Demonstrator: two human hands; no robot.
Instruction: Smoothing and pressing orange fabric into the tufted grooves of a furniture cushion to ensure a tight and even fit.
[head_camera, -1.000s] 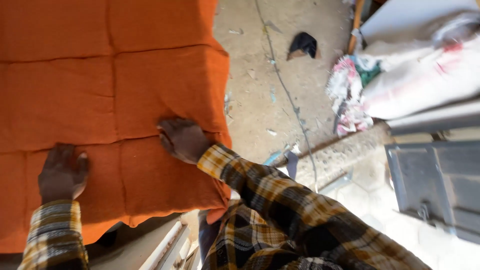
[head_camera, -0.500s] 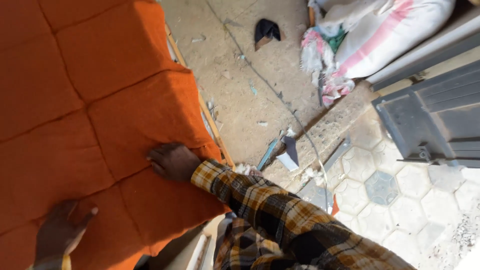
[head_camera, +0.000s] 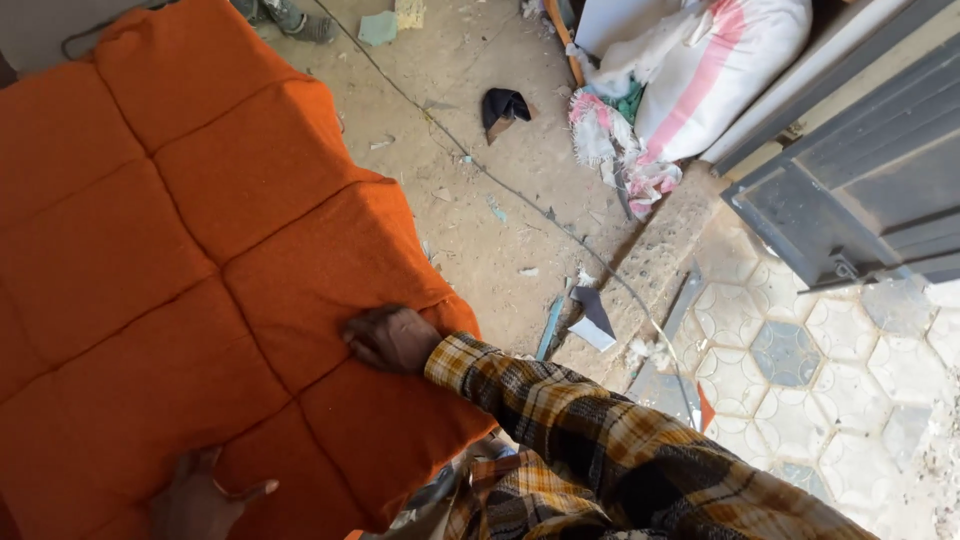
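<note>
Both hands flat on orange cushion (head_camera: 200, 260), R hand (head_camera: 390, 338) nr edge, L hand (head_camera: 200, 500) splayed, grips apart, dirt floor (head_camera: 480, 230) beyond.

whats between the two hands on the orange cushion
Head view: only bare orange cushion, crossed by a stitched seam, lies between the left hand and right hand.

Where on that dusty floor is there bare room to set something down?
The concrete floor is barest between the orange cushion and the thin cable. It is crowded near the white sack, rags and scraps by the step.
</note>
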